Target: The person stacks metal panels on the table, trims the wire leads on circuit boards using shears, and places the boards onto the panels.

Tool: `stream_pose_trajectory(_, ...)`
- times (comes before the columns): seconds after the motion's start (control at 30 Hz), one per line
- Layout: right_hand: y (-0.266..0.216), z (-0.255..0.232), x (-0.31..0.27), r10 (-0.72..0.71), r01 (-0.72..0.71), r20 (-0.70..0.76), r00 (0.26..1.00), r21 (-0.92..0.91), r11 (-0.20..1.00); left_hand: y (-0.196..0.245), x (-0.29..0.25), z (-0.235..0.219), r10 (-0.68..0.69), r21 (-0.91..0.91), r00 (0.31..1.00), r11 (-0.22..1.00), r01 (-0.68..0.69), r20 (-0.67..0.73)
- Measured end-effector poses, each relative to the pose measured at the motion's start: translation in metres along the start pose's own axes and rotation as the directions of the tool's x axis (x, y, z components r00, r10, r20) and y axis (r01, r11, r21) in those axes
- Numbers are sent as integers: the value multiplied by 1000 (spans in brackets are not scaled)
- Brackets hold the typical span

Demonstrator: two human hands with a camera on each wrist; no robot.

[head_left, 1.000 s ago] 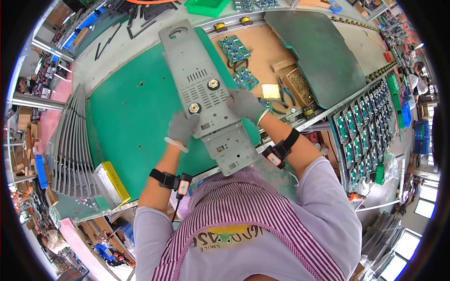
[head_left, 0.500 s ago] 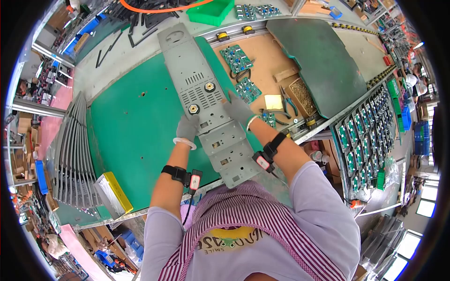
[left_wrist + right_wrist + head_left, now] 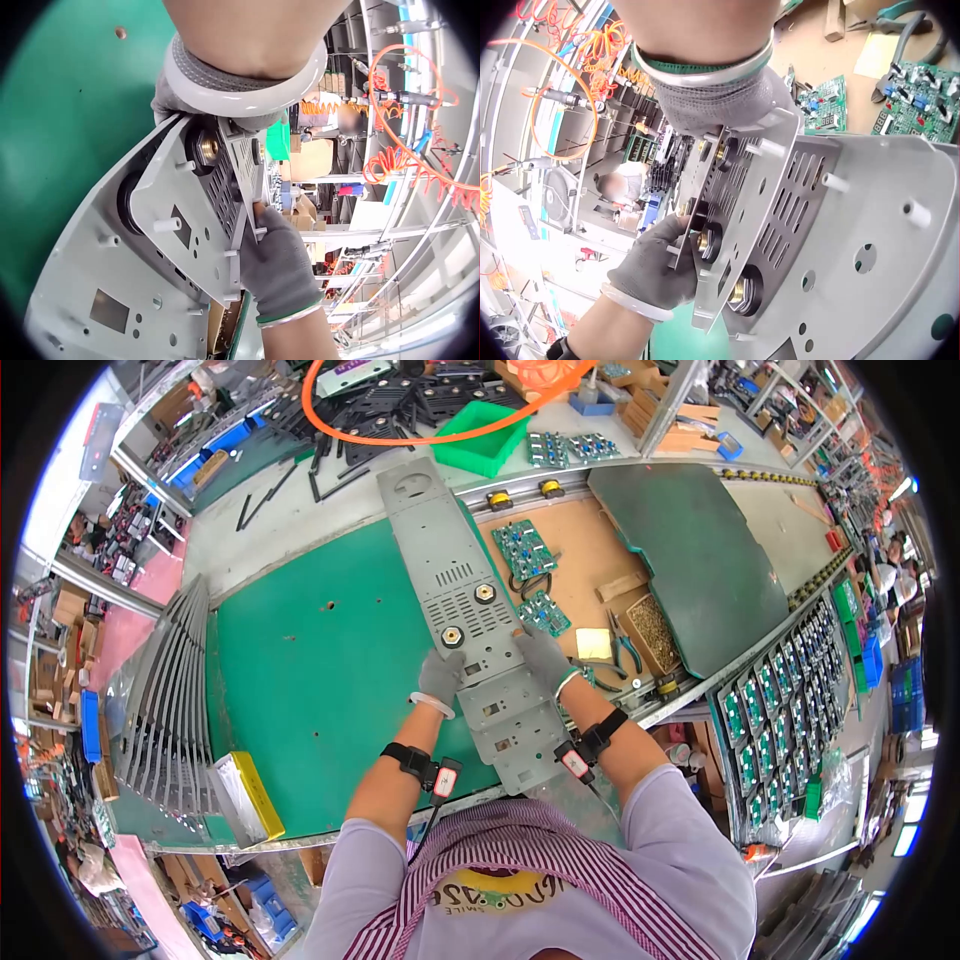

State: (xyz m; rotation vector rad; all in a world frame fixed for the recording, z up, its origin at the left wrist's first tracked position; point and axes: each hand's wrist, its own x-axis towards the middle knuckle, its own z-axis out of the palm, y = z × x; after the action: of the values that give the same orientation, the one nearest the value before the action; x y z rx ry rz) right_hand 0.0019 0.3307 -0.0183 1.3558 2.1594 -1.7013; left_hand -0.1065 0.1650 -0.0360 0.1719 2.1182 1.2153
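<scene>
A stack of long grey metal panels [image 3: 460,600] lies lengthwise in front of me, its near end by my apron. Slots, square cut-outs and two brass hex fittings mark the top panel. My gloved left hand [image 3: 440,675] grips the left edge beside the nearer brass fitting [image 3: 453,637]. Across from it, my gloved right hand [image 3: 542,660] holds the right edge. Both wrist views show the panels apart at the near end, with short standoffs [image 3: 169,224] and more brass fittings [image 3: 744,290] between them. The fingertips under the panels are hidden.
A green mat [image 3: 300,660] lies under and left of the panels. Right of them are circuit boards [image 3: 525,550], pliers [image 3: 625,645], a box of small brass parts [image 3: 652,630] and a dark green board [image 3: 690,560]. Curved grey strips [image 3: 165,710] stand at far left.
The near ends of the panels have spread into more visible steps toward my body. Both hands have moved slightly nearer to me along the edges. The head view has tilted up.
</scene>
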Motion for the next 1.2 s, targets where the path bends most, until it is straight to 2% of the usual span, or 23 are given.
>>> stream_pose_trajectory(0.13, 14, 4, 14, -56, 55, -3, 998, -79, 995, -15, 13, 4, 68, -17, 997, 998, -69, -31)
stream_pose_trajectory(0.17, 16, 5, 10, -86, 85, -56, 995, -18, 996, -22, 18, 10, 75, -4, 996, 997, -75, -44)
stream_pose_trajectory(0.2, 14, 2, 5, -218, 207, -61, 974, -146, 967, -23, 21, 13, 80, 7, 995, 997, -80, -63)
stream_pose_trajectory(0.23, 15, -2, 3, -358, 336, -35, 933, -268, 903, -20, 22, 9, 264, 389, 958, 875, -287, 114)
stream_pose_trajectory(0.27, 19, -1, 9, -372, 362, -9, 928, -208, 909, -18, 21, 1, 325, 674, 889, 581, -457, 323)
stream_pose_trajectory(0.33, 36, 3, 24, -244, 193, 108, 964, 348, 917, -19, 17, -3, 325, 578, 898, 687, -439, 296)
stream_pose_trajectory(0.37, 40, 3, 28, -211, 96, 167, 963, 520, 849, -21, 18, 0, 375, 698, 875, 537, -474, 306)
stream_pose_trajectory(0.4, 18, -4, 11, -202, 138, 135, 970, 376, 916, -24, 20, -4, 410, 795, 849, 362, -488, 334)
stream_pose_trajectory(0.43, 25, -6, 20, -320, 244, 122, 940, 417, 876, -23, 12, -20, 411, 696, 905, 618, -366, 110)
stream_pose_trajectory(0.47, 44, -13, 49, -303, 34, 269, 914, 695, 718, -12, -5, -37, 359, 518, 928, 815, -259, -102)
stream_pose_trajectory(0.5, 46, -22, 63, -360, 96, 263, 895, 675, 731, -2, -23, -62, 357, 496, 923, 833, -246, -143)
stream_pose_trajectory(0.53, 40, -41, 52, -415, 379, 50, 908, 318, 869, 8, -40, -89, 354, 472, 917, 850, -234, -183)
stream_pose_trajectory(0.63, 10, -63, 39, -339, 312, -68, 938, 590, 745, -41, -38, -220, 533, 894, 845, 359, -267, 38)
stream_pose_trajectory(0.67, -6, -65, 32, -306, 292, -94, 947, 649, 703, -19, -76, -262, 509, 809, 843, 562, -172, -174)
stream_pose_trajectory(0.7, -21, -66, 25, -381, 332, -66, 922, 637, 695, -23, -83, -307, 321, 579, 836, 816, -5, -445)
stream_pose_trajectory(0.73, -36, -66, 18, -453, 375, -37, 891, 623, 686, -27, -93, -356, 288, 554, 785, 828, 83, -549)
stream_pose_trajectory(0.77, -56, -59, 8, -495, 391, -10, 869, 628, 673, -23, -121, -399, 419, 608, 675, 792, 56, -608)
stream_pose_trajectory(0.83, -99, -27, -15, -566, 412, 47, 823, 637, 651, -31, -154, -486, 422, 586, 525, 787, 193, -739)
stream_pose_trajectory(0.93, -155, 45, -33, -518, 317, 130, 845, 659, 682, -44, -198, -602, 513, 630, 368, 671, 391, -776)
stream_pose_trajectory(1.0, -198, 108, -52, -476, 172, 273, 836, 693, 700, -67, -208, -675, 375, 552, 424, 698, 456, -824)
stream_pose_trajectory(1.07, -239, 181, -71, -389, 71, 361, 847, 649, 758, -88, -215, -733, 102, 464, 671, 796, 388, -734)
stream_pose_trajectory(1.1, -258, 216, -79, -373, 16, 443, 815, 626, 779, -97, -214, -754, -34, 408, 770, 833, 374, -637)
stream_pose_trajectory(1.2, -303, 320, -98, -355, -128, 658, 664, 568, 813, -136, -194, -787, -209, -30, 903, 976, 214, -375)
